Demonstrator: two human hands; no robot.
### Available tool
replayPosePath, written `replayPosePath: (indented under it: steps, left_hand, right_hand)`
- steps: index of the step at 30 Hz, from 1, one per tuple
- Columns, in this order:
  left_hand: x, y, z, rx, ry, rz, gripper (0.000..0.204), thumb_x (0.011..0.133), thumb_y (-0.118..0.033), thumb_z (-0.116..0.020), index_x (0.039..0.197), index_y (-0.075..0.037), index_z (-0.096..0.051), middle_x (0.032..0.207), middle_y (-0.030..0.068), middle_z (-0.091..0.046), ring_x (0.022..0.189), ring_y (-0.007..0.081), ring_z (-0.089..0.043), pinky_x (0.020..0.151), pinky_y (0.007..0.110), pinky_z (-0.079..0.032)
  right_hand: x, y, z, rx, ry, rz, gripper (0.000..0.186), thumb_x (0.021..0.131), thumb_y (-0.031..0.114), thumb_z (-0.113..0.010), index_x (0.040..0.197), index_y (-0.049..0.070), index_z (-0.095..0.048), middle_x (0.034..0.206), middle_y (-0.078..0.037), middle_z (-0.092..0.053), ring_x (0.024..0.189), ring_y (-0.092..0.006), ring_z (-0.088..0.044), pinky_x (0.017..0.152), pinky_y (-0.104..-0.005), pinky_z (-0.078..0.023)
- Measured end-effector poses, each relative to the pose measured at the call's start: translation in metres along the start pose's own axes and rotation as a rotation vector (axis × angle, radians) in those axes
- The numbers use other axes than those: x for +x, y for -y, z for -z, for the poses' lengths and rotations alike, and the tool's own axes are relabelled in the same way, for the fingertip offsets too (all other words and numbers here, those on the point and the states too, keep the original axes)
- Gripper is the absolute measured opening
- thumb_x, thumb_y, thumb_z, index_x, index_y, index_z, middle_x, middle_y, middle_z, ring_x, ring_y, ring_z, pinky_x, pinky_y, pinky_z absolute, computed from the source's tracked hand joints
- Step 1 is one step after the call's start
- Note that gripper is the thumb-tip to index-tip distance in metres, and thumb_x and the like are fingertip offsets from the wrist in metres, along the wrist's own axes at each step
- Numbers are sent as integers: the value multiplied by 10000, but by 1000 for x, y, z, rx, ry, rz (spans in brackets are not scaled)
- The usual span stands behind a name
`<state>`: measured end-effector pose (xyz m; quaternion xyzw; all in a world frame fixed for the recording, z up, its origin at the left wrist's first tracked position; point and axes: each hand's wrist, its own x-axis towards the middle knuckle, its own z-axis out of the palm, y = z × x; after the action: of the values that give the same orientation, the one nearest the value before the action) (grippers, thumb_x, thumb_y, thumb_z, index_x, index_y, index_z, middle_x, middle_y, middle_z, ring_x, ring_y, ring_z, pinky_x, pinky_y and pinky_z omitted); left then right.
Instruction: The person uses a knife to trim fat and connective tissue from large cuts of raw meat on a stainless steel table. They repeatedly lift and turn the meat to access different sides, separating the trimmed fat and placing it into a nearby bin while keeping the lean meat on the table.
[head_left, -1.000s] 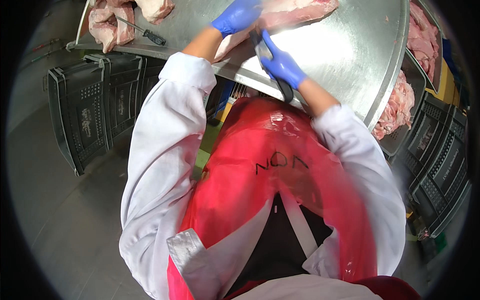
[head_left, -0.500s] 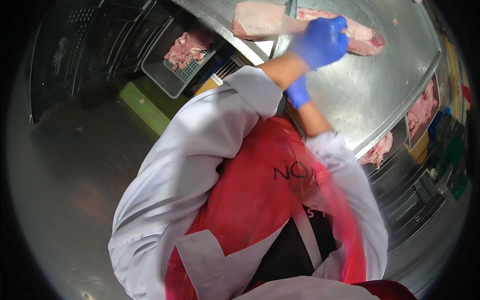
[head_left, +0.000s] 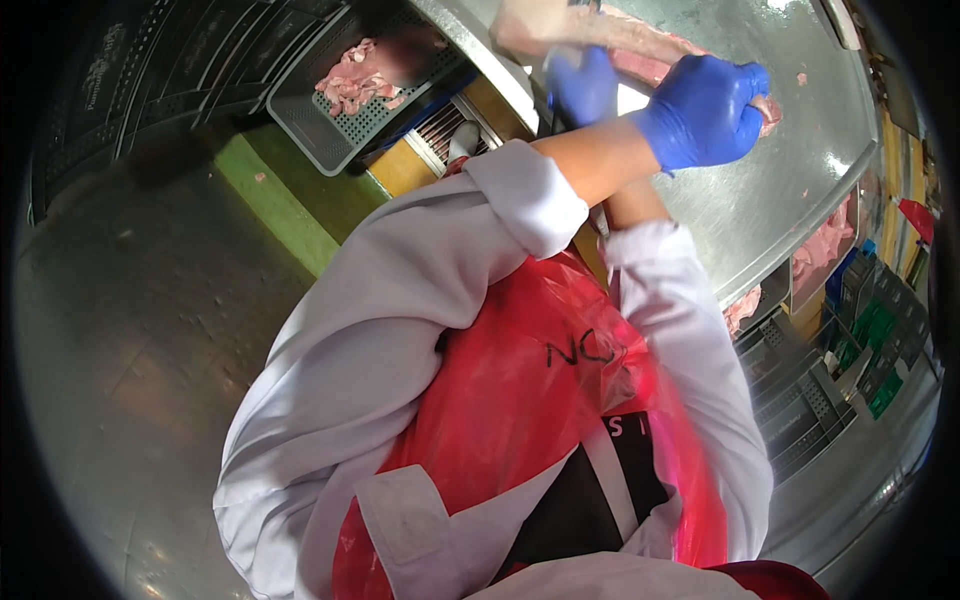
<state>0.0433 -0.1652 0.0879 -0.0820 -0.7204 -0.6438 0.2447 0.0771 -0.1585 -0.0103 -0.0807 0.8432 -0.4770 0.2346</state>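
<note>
A long piece of raw pink meat with a pale fat side (head_left: pixel 645 50) lies across the far part of the steel table (head_left: pixel 720 220). My left hand (head_left: pixel 705 112), in a blue glove, is closed in a fist on the meat's right end, and a bit of meat sticks out past the fingers. My left forearm crosses over the right one. Farther left, my right hand (head_left: pixel 583 88), also blue-gloved, is beside the meat's near side. Motion smears its fingers. A narrow dark strip shows above this hand across the meat; its kind is unclear.
Down to the left of the table is a grey perforated crate (head_left: pixel 330 160) with meat trimmings (head_left: pixel 360 80). More meat (head_left: pixel 825 245) sits in a container below the right edge. Stacked dark crates (head_left: pixel 130 90) stand at far left. A small scrap (head_left: pixel 801 79) lies on the table.
My left hand has moved right along the meat to its end. My right hand has moved up and away from me, out from behind the left forearm. The view has shifted slightly.
</note>
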Motion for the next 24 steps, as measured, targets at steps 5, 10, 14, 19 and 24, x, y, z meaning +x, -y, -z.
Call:
replayPosePath:
  steps: [5,10,14,19,24]
  left_hand:
    - [7,-20,10,-86,-36,31,118,819,-129,-609,762,-25,-606,683,196,-668,646,399,-670,592,458,-541]
    - [6,-26,-12,-142,-72,-91,107,817,-114,-616,766,-24,-587,645,229,-613,633,430,-645,571,482,-517]
    - [18,-47,-2,-164,-73,-95,84,808,-99,-613,777,-22,-600,665,204,-635,640,406,-653,581,464,-524]
    - [21,-109,-54,-255,57,-228,27,779,-57,-609,795,-36,-617,671,137,-654,630,344,-674,591,418,-542]
    - [30,-135,-99,-385,286,-361,134,795,-132,-615,879,-32,-649,787,135,-672,688,323,-671,647,427,-546]
  right_hand:
    - [-30,-55,-70,-8,-217,146,571,895,237,-613,1383,-6,-446,738,-105,-619,573,-172,-571,547,-332,-468]
    - [30,19,-42,405,5,-151,405,898,71,-559,1291,-4,-493,682,-111,-642,479,-168,-564,484,-331,-472]
    - [19,29,-61,416,115,-61,613,927,135,-583,1447,16,-281,859,-145,-686,643,-186,-643,565,-347,-538]
    - [10,60,-46,595,178,15,866,939,130,-577,1626,188,-52,697,-93,-621,545,-153,-577,491,-337,-493]
    - [-73,-35,3,379,70,247,760,932,110,-601,1574,169,-200,897,-105,-654,664,-128,-572,621,-294,-492]
